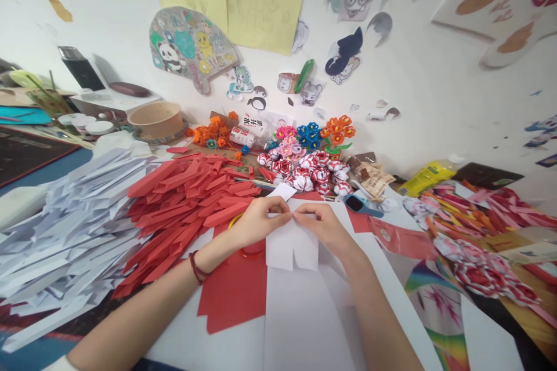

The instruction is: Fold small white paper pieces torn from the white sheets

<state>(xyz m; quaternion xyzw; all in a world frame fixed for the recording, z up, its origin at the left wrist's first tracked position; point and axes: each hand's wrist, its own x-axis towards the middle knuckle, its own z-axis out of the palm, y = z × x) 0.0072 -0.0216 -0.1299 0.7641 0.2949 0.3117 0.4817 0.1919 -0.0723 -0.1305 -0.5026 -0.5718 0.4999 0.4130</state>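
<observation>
My left hand and my right hand meet over the work area, thumbs and fingertips pinched close together. Between them they hold the top edge of a small white paper piece, which has a slit running up from its lower edge. Below it lies a larger white sheet. Red paper is spread under my left wrist, with a red round object partly hidden on it. Just beyond my fingers lies a folded white strip.
Heaps of folded white strips and red strips lie at left. Red-and-white paper flowers stand along the wall, near a blue watch. A yellow bottle and colourful strips are at right.
</observation>
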